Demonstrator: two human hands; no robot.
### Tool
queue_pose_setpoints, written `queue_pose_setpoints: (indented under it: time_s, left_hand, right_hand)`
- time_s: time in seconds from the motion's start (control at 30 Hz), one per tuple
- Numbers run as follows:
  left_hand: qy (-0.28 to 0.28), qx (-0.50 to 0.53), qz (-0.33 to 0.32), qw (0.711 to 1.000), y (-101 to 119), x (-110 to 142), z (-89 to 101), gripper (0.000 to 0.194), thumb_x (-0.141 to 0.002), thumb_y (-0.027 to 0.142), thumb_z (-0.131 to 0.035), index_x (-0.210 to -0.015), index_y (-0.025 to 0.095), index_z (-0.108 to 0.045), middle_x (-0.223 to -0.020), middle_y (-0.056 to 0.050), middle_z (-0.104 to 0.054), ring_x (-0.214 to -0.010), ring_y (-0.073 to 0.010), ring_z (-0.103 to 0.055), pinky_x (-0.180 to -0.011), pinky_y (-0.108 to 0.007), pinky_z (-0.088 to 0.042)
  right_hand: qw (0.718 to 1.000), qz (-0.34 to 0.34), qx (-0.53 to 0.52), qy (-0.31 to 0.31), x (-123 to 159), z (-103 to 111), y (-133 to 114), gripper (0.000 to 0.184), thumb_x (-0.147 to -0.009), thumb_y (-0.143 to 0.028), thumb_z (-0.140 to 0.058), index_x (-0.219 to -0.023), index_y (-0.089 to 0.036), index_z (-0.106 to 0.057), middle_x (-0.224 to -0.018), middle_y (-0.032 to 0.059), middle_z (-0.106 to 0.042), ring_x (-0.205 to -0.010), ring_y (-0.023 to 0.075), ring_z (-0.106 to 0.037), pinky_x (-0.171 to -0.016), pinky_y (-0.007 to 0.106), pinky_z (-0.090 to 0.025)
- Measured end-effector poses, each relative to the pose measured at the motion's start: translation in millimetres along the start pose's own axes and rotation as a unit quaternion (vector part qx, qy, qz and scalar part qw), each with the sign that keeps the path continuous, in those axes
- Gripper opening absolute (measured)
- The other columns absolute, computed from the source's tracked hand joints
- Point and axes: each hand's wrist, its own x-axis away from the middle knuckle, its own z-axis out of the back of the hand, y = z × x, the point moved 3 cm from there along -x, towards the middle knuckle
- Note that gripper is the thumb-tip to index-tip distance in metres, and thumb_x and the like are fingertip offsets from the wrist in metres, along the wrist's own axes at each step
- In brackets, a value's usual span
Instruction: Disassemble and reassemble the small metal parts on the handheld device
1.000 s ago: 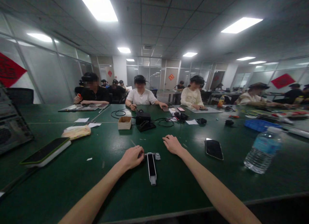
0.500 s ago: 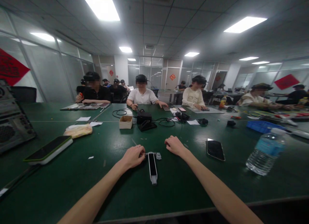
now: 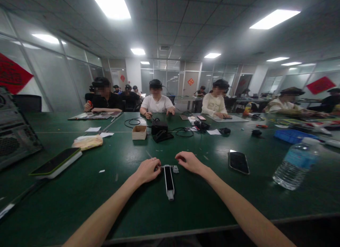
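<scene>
A narrow device with a pale frame and a black middle [image 3: 169, 183] lies lengthwise on the green table in front of me. At its far end, a small grey metal piece [image 3: 175, 169] sticks out to the right. My left hand [image 3: 147, 170] is closed at the device's far left corner, thumb and fingers pinched on its edge; the fingertips are partly hidden. Just beyond the metal piece hovers my right hand [image 3: 191, 162], its fingers loosely bent with a gap to the thumb. Nothing shows in it.
A phone [image 3: 239, 162] and a water bottle [image 3: 296, 165] stand to the right. Leftward are a green-edged device [image 3: 57, 162], a plastic-wrapped item [image 3: 87, 142] and a computer case [image 3: 16, 133]. Beyond lie a small box [image 3: 139, 133] and a black stand [image 3: 160, 130]. Several people sit opposite.
My right hand has moved left, closer to the metal piece at the device's far end. My left hand stays at the device's left corner. The view has shifted slightly.
</scene>
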Motion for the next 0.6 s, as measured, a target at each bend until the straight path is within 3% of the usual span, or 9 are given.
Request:
queue_pose_setpoints:
  time_s: [0.6]
  left_hand:
    - [-0.008,-0.006,-0.016,1.000,3.3,0.3,0.5,0.017,-0.086,0.023,-0.047,-0.094,0.019,-0.061,-0.089,-0.004,-0.063,-0.078,-0.0177,-0.060,-0.068,-0.025,-0.043]
  right_hand:
    - [0.996,0.020,-0.056,-0.061,3.7,-10.1,-11.2,0.019,-0.083,-0.015,-0.053,-0.098,-0.017,-0.064,-0.097,0.0040,-0.066,-0.086,0.0151,-0.061,-0.080,0.028,-0.050]
